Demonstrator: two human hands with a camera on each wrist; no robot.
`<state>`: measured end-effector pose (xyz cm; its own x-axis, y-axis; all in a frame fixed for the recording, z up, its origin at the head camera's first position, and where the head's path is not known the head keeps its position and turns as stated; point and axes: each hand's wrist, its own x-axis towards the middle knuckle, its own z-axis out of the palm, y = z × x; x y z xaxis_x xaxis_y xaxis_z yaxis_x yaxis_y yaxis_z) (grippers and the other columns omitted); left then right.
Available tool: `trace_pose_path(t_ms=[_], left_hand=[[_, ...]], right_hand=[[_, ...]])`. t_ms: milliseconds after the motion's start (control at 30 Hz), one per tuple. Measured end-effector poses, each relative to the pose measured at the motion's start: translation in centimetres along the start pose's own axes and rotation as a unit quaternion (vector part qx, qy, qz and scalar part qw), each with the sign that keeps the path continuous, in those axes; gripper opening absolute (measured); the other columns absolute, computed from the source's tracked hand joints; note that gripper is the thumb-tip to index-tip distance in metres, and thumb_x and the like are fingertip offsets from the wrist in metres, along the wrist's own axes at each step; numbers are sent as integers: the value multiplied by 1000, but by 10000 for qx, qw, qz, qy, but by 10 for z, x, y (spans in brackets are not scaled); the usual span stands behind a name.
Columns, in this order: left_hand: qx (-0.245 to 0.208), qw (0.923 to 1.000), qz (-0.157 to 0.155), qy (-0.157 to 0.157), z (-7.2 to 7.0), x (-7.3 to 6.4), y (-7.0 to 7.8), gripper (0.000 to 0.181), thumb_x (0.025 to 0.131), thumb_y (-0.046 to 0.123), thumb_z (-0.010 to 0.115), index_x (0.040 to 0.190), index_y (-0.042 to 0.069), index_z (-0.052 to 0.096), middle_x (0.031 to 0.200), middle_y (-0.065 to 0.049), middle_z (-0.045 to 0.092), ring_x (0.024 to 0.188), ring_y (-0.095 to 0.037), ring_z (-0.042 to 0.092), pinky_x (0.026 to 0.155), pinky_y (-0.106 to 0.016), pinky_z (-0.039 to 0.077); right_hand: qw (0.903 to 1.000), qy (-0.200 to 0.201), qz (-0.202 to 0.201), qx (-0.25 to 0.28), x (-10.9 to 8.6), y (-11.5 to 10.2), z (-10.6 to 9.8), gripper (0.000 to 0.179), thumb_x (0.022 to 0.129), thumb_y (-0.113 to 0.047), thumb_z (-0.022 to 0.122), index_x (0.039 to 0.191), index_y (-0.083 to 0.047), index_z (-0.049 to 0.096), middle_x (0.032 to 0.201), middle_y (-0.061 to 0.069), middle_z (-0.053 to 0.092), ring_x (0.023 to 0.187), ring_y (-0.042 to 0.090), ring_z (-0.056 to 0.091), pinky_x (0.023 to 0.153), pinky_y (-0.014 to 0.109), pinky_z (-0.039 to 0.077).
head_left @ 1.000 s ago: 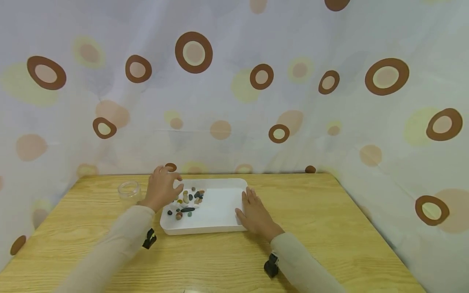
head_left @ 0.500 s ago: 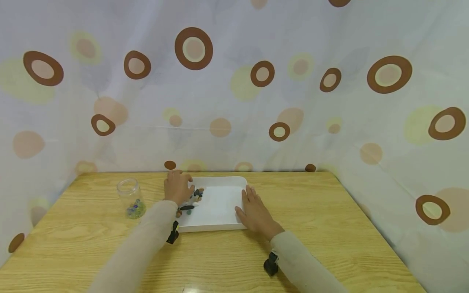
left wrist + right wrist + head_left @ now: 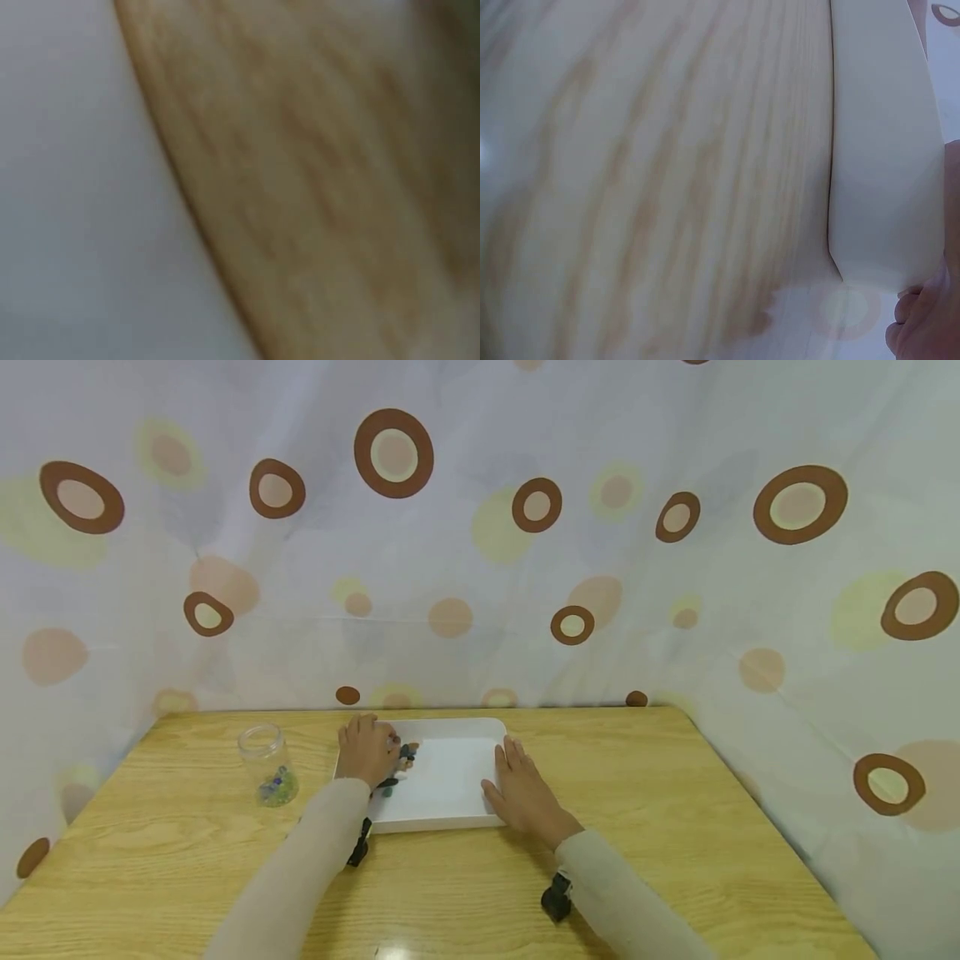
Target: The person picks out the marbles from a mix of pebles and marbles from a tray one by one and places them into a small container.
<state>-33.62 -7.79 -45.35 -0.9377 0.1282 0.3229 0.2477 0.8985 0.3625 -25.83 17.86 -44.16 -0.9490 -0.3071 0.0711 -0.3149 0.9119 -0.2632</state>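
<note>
In the head view a white tray [image 3: 450, 777] holds small coloured stones [image 3: 407, 755] near its left side, including a long dark one [image 3: 387, 782] and a green one [image 3: 387, 792]. My left hand [image 3: 366, 752] reaches over that end and hides some of them. Its thumb and fingertips come together on a small pale thing, too small to identify. Fairly straight fingers of my right hand [image 3: 525, 789] rest along the tray's right rim. The right wrist view shows the tray's outer wall [image 3: 885, 150] with part of that hand [image 3: 922, 322] beside it.
Left of the tray a clear open jar [image 3: 267, 764] stands upright with green and blue glass pieces at its bottom. Wood-grain table [image 3: 465, 893] runs all round. A patterned sheet [image 3: 450, 568] rises behind. The left wrist view is blurred, mostly wood grain [image 3: 285, 187].
My left hand has moved right and down, from beside the jar into the tray's left side; its thumb and fingers have drawn together. The jar is uncovered. My right hand keeps its place.
</note>
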Motion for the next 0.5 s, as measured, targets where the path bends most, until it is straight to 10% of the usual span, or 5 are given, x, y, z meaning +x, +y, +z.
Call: trace_pose_path(t_ms=[500], left_hand=[[292,9995,20,-123,-2,-1,3,12,88,18,68,97,11,73,133,-24,50,129,-44,35,106,-60,24]], right_hand=[[10000,-9,45,43,-1,-2,-4,66,102,-36,40,147,9,22,156,26,10,145,39,10,118,48,16]])
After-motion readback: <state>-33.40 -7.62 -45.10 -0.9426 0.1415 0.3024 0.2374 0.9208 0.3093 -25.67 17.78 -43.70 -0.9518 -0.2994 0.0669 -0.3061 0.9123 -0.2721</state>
